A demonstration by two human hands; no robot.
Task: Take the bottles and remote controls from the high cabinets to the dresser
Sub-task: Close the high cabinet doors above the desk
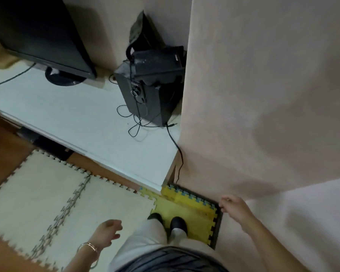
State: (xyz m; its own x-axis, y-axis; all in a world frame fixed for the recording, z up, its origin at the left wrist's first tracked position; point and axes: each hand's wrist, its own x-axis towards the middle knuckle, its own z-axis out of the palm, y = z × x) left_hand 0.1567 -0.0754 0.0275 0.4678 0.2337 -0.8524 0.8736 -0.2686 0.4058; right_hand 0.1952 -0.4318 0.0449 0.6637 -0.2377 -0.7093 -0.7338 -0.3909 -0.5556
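No bottle or remote control is in sight. A tall beige cabinet door fills the right side. My right hand is at its lower edge, with the fingers curled on the bottom corner of the door. My left hand, with bracelets on the wrist, hangs low over the floor mats; its fingers are loosely apart and hold nothing. The white dresser top lies to the left of the door, below and ahead of me.
On the dresser stand a black TV on a round foot and a black speaker with loose cables trailing over the edge. Beige foam mats and yellow ones cover the floor under my feet.
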